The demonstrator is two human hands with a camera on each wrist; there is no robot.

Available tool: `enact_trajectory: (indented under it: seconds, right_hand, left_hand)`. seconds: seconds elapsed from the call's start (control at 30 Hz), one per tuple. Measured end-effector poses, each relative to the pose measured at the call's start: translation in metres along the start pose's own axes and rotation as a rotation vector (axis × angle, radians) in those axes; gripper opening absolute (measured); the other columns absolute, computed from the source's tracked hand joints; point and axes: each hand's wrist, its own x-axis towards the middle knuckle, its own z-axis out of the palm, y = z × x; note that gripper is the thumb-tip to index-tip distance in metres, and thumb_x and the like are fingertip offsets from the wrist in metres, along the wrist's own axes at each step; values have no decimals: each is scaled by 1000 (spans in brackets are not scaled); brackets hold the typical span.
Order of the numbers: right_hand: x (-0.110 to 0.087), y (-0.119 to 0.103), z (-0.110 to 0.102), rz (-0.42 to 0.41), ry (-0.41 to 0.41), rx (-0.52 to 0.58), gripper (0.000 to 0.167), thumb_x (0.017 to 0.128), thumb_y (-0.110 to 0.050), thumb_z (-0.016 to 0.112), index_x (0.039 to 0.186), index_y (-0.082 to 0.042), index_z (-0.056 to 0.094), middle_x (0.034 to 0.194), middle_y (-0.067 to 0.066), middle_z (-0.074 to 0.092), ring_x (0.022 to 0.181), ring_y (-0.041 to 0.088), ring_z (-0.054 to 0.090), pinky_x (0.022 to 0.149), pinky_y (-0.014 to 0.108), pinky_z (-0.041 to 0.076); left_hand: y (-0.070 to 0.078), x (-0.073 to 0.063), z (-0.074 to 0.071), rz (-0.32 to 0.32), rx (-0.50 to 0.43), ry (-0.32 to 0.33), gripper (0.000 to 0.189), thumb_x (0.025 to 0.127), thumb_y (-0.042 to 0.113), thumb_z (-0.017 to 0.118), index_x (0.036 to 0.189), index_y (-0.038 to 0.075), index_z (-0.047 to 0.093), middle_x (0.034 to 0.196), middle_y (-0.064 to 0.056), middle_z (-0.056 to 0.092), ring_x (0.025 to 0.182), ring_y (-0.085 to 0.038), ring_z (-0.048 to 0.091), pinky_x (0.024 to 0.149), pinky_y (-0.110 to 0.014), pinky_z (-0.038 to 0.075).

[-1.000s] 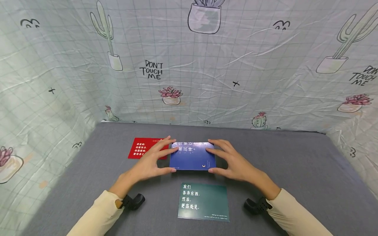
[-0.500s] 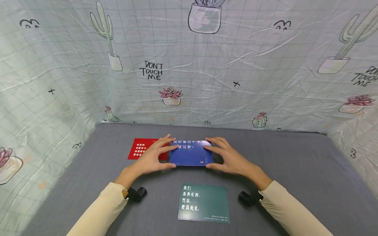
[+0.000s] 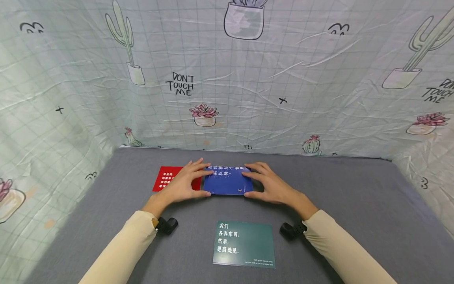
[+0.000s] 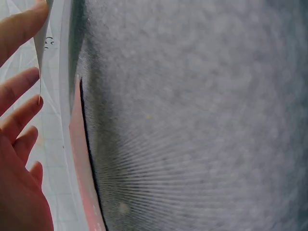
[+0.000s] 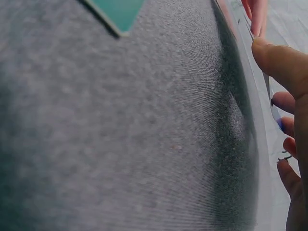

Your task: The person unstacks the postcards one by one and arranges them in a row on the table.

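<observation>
A blue card (image 3: 227, 184) with white writing and a small moon is held level between both hands, above the grey table, as the wrist views show it off the surface. My left hand (image 3: 182, 184) grips its left side, thumb at the near edge and fingers toward the far edge. On the other side my right hand (image 3: 274, 186) grips it the same way. Edge-on, the card (image 4: 42, 57) looks thin in the left wrist view, beside the thumb. The red card (image 3: 166, 178) lies on the table at the left, partly covered by my left hand.
Nearer to me, a dark green card (image 3: 244, 244) with white writing lies flat on the grey table (image 3: 337, 197). Its corner shows in the right wrist view. A cactus-print cloth (image 3: 248, 79) stands behind and along the sides of the table.
Both hands have moved the blue card slightly away from me, toward the back of the table. The right hand has also shifted a little left. The red and green cards stay put.
</observation>
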Motion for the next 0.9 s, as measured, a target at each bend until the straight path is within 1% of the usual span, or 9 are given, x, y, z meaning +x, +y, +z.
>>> enact_trajectory:
  seconds: [0.37, 0.6, 0.9]
  right_hand:
    - [5, 0, 2, 52, -73, -8, 69, 84, -53, 66, 137, -10, 54, 147, 10, 39, 135, 27, 28, 105, 51, 34]
    - [8, 0, 6, 50, -82, -22, 69, 84, -53, 67, 136, -10, 54, 147, 9, 39, 134, 27, 28, 105, 50, 34]
    - [9, 3, 12, 53, -92, -26, 69, 84, -53, 67, 136, -10, 55, 147, 9, 39, 134, 26, 28, 106, 49, 34]
  left_hand:
    - [-7, 1, 3, -14, 24, -33, 69, 76, 43, 76, 134, 12, 57, 147, -8, 42, 143, -29, 17, 116, -49, 6]
    - [-9, 1, 3, -25, 55, -55, 69, 76, 43, 76, 135, 13, 57, 146, -10, 42, 143, -30, 18, 116, -50, 6]
    - [-10, 2, 3, -36, 74, -88, 69, 77, 42, 75, 136, 13, 56, 147, -11, 42, 143, -31, 18, 115, -51, 7]
